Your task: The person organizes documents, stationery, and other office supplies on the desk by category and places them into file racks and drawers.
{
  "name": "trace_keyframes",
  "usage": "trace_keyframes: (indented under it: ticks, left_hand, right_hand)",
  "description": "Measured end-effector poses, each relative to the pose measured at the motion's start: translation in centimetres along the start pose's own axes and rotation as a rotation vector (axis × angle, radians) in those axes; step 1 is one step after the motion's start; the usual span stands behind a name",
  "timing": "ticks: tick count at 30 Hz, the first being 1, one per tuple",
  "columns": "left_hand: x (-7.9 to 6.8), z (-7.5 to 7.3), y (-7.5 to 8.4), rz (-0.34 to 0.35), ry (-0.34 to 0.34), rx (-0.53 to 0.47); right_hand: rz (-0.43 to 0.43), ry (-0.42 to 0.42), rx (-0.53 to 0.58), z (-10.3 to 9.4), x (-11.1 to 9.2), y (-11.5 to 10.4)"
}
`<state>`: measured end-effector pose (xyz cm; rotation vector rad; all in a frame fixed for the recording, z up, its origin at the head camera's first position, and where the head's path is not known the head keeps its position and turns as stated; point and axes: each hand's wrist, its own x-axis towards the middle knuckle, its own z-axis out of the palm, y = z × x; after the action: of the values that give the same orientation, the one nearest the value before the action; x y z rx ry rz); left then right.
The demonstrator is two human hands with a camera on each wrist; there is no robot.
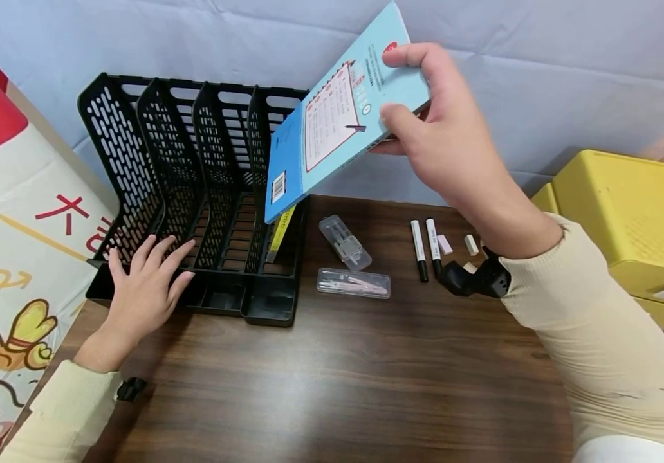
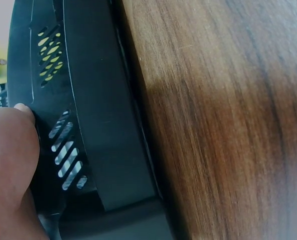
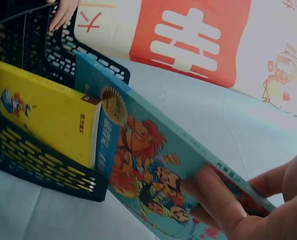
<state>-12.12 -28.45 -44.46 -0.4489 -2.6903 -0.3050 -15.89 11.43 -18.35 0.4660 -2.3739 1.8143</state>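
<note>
My right hand (image 1: 448, 122) grips a blue book (image 1: 332, 128) by its upper right end, thumb on the back cover and other fingers beneath. The book is tilted, its lower corner over the right slot of a black file organizer (image 1: 216, 96). Its illustrated front shows in the right wrist view. A yellow book (image 3: 48, 115) stands in that slot beside it, mostly hidden in the head view. My left hand (image 1: 147, 286) rests with fingers spread on the organizer's front left rim. In the left wrist view the thumb (image 2: 13, 165) touches the black plastic.
Right of the organizer lie two clear cases (image 1: 345, 242) with drawing tools, two markers (image 1: 419, 251) and small erasers (image 1: 444, 244). A yellow drawer box (image 1: 645, 212) stands at the right. A printed sheet (image 1: 13, 225) hangs at the left, a pale cloth (image 1: 506, 83) behind.
</note>
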Motion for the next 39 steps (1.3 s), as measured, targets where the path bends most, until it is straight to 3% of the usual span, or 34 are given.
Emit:
trace_keyframes:
  ticks: [5,8,13,23,29,39]
  left_hand:
    - [0.0,-0.1,0.0,-0.003,0.000,-0.002]
    - [0.0,-0.1,0.0,-0.005,-0.006,-0.004]
    - [-0.1,0.1,-0.1,-0.005,-0.003,-0.001]
    - [0.0,0.0,0.0,-0.006,-0.011,-0.006]
    - [0.0,0.0,0.0,-0.017,-0.028,-0.008]
    - [-0.1,0.0,-0.1,-0.011,-0.018,-0.004]
  right_hand:
    - [-0.086,-0.001,-0.214,0.9,-0.1,0.1]
    - [-0.085,0.002,-0.334,1.4,-0.3,0.2]
    - [-0.077,-0.018,-0.458,2.3,-0.7,0.2]
    - [-0.206,-0.085,-0.696,4.5,-0.7,0.8]
    - [-0.180,-0.148,-0.725,6.1,-0.4,1.8]
    - [-0.235,-0.192,-0.794,7.8,-0.2,4.1]
